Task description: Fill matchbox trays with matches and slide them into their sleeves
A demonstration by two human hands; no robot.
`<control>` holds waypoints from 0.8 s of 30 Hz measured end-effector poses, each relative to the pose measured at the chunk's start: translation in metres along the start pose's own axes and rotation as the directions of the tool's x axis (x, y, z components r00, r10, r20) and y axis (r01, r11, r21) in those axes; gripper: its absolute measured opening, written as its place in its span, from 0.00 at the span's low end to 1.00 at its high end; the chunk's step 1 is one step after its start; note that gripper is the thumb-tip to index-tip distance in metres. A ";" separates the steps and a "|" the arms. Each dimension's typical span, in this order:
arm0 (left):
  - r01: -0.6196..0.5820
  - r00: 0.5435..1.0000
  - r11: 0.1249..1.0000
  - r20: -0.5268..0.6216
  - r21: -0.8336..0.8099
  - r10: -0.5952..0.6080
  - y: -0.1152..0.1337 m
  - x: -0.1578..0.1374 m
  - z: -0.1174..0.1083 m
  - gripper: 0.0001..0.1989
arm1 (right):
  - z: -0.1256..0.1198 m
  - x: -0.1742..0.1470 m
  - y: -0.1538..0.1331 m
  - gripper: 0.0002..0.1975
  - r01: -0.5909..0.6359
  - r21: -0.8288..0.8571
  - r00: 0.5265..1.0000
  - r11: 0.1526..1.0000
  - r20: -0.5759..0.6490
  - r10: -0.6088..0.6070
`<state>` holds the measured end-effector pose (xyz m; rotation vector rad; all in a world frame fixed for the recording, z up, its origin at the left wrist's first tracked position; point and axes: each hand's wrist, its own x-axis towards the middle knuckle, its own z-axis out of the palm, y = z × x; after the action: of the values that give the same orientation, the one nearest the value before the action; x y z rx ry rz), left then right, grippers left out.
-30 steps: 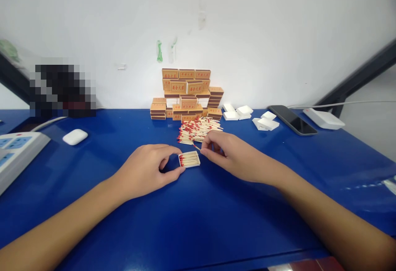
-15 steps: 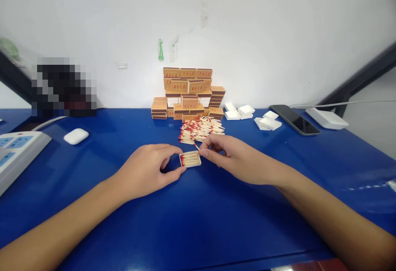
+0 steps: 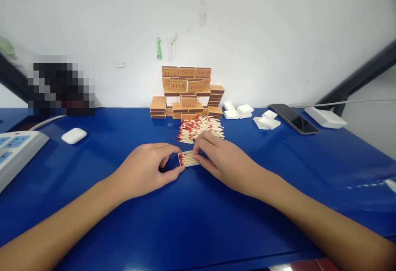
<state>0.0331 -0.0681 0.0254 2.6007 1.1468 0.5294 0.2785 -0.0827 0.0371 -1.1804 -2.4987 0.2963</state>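
A small white matchbox tray [image 3: 191, 165] rests on the blue table, filled with red-tipped matches [image 3: 187, 159] lying lengthwise, heads to the left. My left hand [image 3: 145, 170] grips the tray's left end between thumb and forefinger. Over its right end, my right hand [image 3: 224, 155] is closed in a pinch on a match, which the fingertips largely hide. Just behind the hands lies a loose heap of red-headed matches [image 3: 201, 127].
Stacked orange matchboxes [image 3: 178, 85] stand behind the heap against the wall. White trays [image 3: 246, 110], a phone [image 3: 293, 119] and a white box [image 3: 325, 118] lie to the right. At left are a white earbud case [image 3: 74, 135] and a power strip [image 3: 27, 151].
My right hand has moved left and brought the match down from above the tray's far edge to its right end. My left hand keeps its hold on the tray.
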 end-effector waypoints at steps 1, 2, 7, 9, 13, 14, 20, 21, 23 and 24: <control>-0.002 1.000 1.000 0.001 0.002 0.002 0.000 0.000 0.000 0.13 | 0.002 0.000 -0.001 0.05 0.019 -0.023 1.000 1.000 0.006 -0.019; -0.003 1.000 1.000 0.000 0.004 0.003 0.000 0.000 0.000 0.13 | 0.003 0.000 -0.001 0.05 0.035 -0.035 0.999 0.999 0.015 -0.034; -0.015 1.000 1.000 -0.014 0.008 0.015 -0.001 -0.001 0.001 0.13 | 0.000 -0.003 -0.002 0.09 0.076 -0.016 0.996 0.997 0.043 -0.075; -0.036 0.999 0.999 -0.029 0.012 0.036 -0.001 -0.002 0.001 0.13 | -0.002 -0.004 -0.001 0.09 0.086 0.011 0.996 0.996 0.004 -0.086; -0.085 0.993 0.996 -0.082 0.036 0.087 0.000 -0.002 -0.001 0.14 | -0.010 -0.003 0.006 0.06 0.086 0.071 0.991 0.994 -0.104 -0.079; -0.086 0.993 0.996 -0.083 0.036 0.089 0.000 -0.002 -0.001 0.14 | -0.011 -0.003 0.007 0.06 0.090 0.084 0.990 0.992 -0.119 -0.079; -0.054 0.998 0.998 -0.010 0.014 0.054 0.001 -0.002 0.000 0.13 | -0.009 -0.005 0.002 0.08 0.127 0.170 0.992 0.977 -0.010 -0.127; -0.055 0.998 0.998 -0.006 0.012 0.055 0.001 -0.002 0.000 0.14 | -0.009 -0.005 0.001 0.09 0.124 0.175 0.992 0.977 0.016 -0.129; -0.065 0.998 0.998 -0.016 0.000 0.065 0.002 -0.003 -0.001 0.14 | -0.009 -0.006 -0.001 0.10 0.113 0.178 0.992 0.977 0.032 -0.121; -0.068 0.997 0.998 -0.028 -0.009 0.068 0.002 -0.003 -0.001 0.14 | -0.010 -0.006 -0.001 0.10 0.106 0.181 0.993 0.978 0.026 -0.112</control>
<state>0.0323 -0.0716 0.0270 2.6398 1.0642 0.5858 0.2854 -0.0870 0.0453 -0.9715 -2.4958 0.5061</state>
